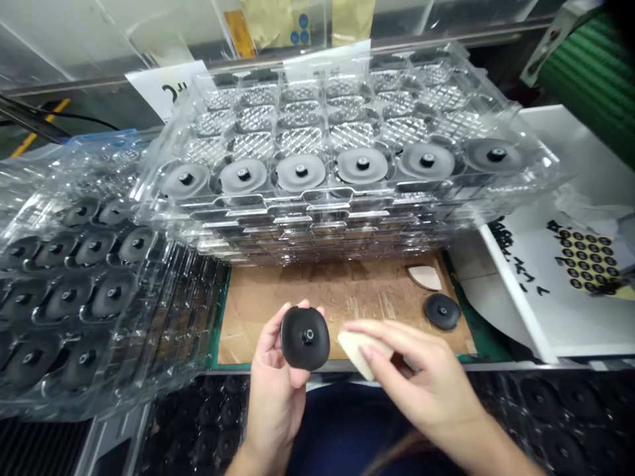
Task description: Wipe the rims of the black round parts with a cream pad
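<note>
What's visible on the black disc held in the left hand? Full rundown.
The black disc is rounded and matte, plastic or rubber by its look, with a small raised hub at its centre. It faces the camera, gripped at the rim by the left hand, over the cardboard mat. The beige piece in the right hand lies just beside it; contact unclear.

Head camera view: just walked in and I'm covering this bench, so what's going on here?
The person's left hand holds a black disc up, its centre stud facing the camera. The right hand pinches a pale wedge beside it. A second disc and a spare wedge lie on the brown board. Stacked clear trays behind hold a row of grey discs.
</note>
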{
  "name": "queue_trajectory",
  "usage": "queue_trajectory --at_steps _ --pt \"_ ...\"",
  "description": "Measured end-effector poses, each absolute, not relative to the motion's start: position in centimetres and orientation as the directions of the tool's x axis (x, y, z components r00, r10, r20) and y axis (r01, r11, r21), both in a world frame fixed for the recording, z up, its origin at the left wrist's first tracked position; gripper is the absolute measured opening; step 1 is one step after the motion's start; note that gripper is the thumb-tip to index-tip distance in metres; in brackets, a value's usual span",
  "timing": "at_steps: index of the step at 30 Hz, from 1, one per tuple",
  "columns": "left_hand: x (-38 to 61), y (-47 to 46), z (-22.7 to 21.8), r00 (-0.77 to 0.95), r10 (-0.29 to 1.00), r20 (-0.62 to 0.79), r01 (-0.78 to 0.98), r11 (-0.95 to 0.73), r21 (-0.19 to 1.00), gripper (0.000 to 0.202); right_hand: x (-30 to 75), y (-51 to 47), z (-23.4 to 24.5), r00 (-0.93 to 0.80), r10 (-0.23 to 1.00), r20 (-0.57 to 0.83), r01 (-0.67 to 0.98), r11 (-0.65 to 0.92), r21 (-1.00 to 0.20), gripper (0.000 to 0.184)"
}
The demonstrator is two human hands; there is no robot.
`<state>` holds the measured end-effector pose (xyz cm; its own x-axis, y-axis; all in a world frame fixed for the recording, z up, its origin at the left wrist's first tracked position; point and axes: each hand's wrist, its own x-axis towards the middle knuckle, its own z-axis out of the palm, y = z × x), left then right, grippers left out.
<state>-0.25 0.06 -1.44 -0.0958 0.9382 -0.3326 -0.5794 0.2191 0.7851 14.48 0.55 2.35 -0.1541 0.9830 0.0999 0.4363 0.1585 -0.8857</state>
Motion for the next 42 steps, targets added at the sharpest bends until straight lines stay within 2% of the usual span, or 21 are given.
queue_trajectory --at_steps 3,5,7,9,12,14,16,18,20,22,24,26,28,30,33,35,36,38,39,40,42 --pt "0.5 0.2 -1.1 -0.052 0.958 -0.283 -0.559 0.207 0.803 0.050 14.1 1.2 3.5 -0.078 0.939 0.335 0.421 0.336 -0.843 0.022" --pt "0.8 0.3 -0.6 -0.037 0.964 -0.263 -0.555 0.199 0.808 0.054 13.7 1.3 4.0 -0.119 0.917 0.380 0.381 0.396 -0.835 0.022" --pt "0.5 0.4 -0.3 -0.056 0.972 -0.229 -0.554 0.161 0.817 0.059 13.9 0.9 3.3 -0.195 0.942 0.273 0.327 0.325 -0.887 0.021" --pt "-0.1 0.4 -0.2 -0.066 0.978 -0.196 -0.560 0.126 0.818 0.059 14.8 0.2 1.5 -0.203 0.973 0.107 0.313 0.168 -0.935 0.019" --pt "-0.8 0.3 -0.4 -0.044 0.983 -0.177 -0.593 0.117 0.796 0.056 16.4 -0.7 -1.1 -0.041 0.998 -0.052 0.316 -0.036 -0.948 0.019" --pt "-0.7 0.2 -0.5 -0.014 0.982 -0.189 -0.617 0.140 0.774 0.056 16.7 -0.7 -1.4 0.040 0.997 -0.064 0.313 -0.073 -0.947 0.020" --pt "-0.4 0.0 -0.4 0.011 0.977 -0.212 -0.633 0.171 0.755 0.058 16.2 -0.2 -0.1 0.063 0.998 0.020 0.329 -0.002 -0.944 0.022" --pt "-0.1 -0.2 -0.1 0.021 0.972 -0.233 -0.642 0.192 0.742 0.060 14.9 0.4 2.0 0.037 0.984 0.175 0.358 0.150 -0.921 0.025" --pt "-0.2 -0.4 -0.1 0.054 0.960 -0.275 -0.656 0.241 0.715 0.057 13.5 1.0 3.6 -0.065 0.931 0.358 0.361 0.356 -0.862 0.028" --pt "-0.7 -0.7 -0.4 0.111 0.943 -0.313 -0.680 0.301 0.668 0.049 12.4 1.3 4.3 -0.234 0.864 0.445 0.313 0.500 -0.807 0.025" --pt "-1.3 -0.9 -1.0 0.126 0.933 -0.338 -0.698 0.326 0.638 0.046 11.8 1.5 4.2 -0.417 0.834 0.362 0.272 0.495 -0.825 0.022" --pt "-1.6 -1.1 -1.7 0.099 0.922 -0.373 -0.687 0.334 0.645 0.049 11.5 1.7 3.8 -0.486 0.833 0.263 0.318 0.449 -0.835 0.021" --pt "-1.6 -1.2 -1.8 0.140 0.911 -0.389 -0.680 0.374 0.631 0.040 11.4 1.8 3.5 -0.404 0.854 0.328 0.398 0.487 -0.778 0.023" --pt "-1.4 -1.4 -1.4 0.199 0.895 -0.399 -0.696 0.415 0.586 0.030 11.7 1.8 3.5 -0.359 0.831 0.424 0.398 0.547 -0.737 0.026" --pt "-1.4 -1.4 -0.4 0.237 0.867 -0.438 -0.717 0.461 0.524 0.043 13.0 1.2 4.0 -0.519 0.792 0.320 0.280 0.512 -0.812 0.022" --pt "-1.4 -1.3 0.0 0.271 0.859 -0.435 -0.714 0.482 0.508 0.055 14.1 0.7 4.3 -0.546 0.812 0.209 0.353 0.448 -0.821 0.021" --pt "-1.4 -1.2 0.0 0.302 0.851 -0.430 -0.711 0.502 0.493 0.055 14.5 0.6 4.4 -0.506 0.841 0.191 0.442 0.443 -0.780 0.022" --pt "-1.1 -1.2 -0.2 0.342 0.844 -0.412 -0.721 0.517 0.461 0.050 14.9 0.9 4.6 -0.445 0.854 0.268 0.565 0.500 -0.656 0.025" --pt "-0.9 -1.2 -0.3 0.353 0.842 -0.408 -0.724 0.522 0.451 0.046 14.9 1.3 4.6 -0.471 0.819 0.328 0.560 0.565 -0.606 0.026" --pt "-0.8 -1.3 -0.3 0.366 0.838 -0.405 -0.723 0.530 0.444 0.042 14.8 1.8 4.6 -0.528 0.760 0.379 0.500 0.639 -0.585 0.027" --pt "-0.7 -1.4 -0.3 0.406 0.830 -0.382 -0.707 0.550 0.444 0.040 14.8 3.1 4.2 -0.625 0.651 0.431 0.309 0.713 -0.629 0.027"
